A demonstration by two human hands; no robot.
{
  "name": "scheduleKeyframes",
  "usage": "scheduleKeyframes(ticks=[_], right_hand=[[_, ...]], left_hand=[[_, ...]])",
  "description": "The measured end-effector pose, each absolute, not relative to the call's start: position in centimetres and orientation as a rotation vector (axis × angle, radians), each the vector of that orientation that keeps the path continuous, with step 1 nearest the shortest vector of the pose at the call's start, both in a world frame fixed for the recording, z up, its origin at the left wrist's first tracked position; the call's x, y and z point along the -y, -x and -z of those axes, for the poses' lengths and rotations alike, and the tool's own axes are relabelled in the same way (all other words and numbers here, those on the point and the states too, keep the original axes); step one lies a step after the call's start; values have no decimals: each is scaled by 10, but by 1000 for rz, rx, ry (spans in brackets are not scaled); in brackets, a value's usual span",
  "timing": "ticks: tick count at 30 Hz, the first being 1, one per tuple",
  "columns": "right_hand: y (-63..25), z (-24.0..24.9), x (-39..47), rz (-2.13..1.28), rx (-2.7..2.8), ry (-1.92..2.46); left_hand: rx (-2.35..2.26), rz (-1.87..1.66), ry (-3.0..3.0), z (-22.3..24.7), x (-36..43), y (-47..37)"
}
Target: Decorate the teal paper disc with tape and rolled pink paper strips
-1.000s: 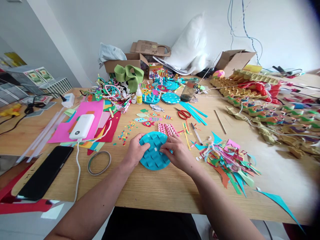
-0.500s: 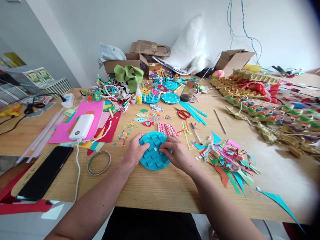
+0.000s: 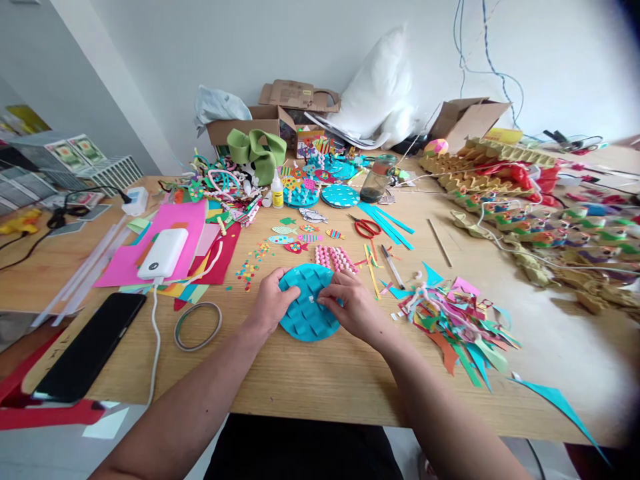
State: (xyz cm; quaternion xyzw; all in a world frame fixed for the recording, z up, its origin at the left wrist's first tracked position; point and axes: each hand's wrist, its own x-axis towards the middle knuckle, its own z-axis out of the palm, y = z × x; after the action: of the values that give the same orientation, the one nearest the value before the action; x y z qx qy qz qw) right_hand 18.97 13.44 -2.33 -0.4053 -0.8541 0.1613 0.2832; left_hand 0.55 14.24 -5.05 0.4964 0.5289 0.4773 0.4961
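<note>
A round blue paper disc (image 3: 313, 325) with rows of slits and small raised flaps is held up just above the front of the table. My left hand (image 3: 273, 300) is closed around its left edge, thumb on top. On the right side, my right hand (image 3: 353, 303) grips the disc, thumb and forefinger pinched together over its face. A tiny white square (image 3: 311, 299) sits on the disc by those fingertips. Beyond lie pink-and-white twisted strips (image 3: 335, 259) and several paper fish (image 3: 296, 247).
Red-handled scissors (image 3: 367, 228), a pen (image 3: 393, 267) and a heap of paper scraps (image 3: 460, 320) lie to the right. On the left are a tape roll (image 3: 199, 327), a phone (image 3: 93, 347) and a white power bank (image 3: 163, 253). A glue bottle (image 3: 277, 190) and glass jar (image 3: 379, 180) stand behind.
Almost nothing differs. Both hands keep their hold on the disc, and the right fingertips have shifted very slightly left by the white square.
</note>
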Motion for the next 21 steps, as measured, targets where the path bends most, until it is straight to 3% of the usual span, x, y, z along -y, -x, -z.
scheduleKeyframes(ticks=[21], right_hand=[[-189,24,-134,-436,2282,1111]], left_hand=[[-1296,-1153,-1200,50,-142,-6]])
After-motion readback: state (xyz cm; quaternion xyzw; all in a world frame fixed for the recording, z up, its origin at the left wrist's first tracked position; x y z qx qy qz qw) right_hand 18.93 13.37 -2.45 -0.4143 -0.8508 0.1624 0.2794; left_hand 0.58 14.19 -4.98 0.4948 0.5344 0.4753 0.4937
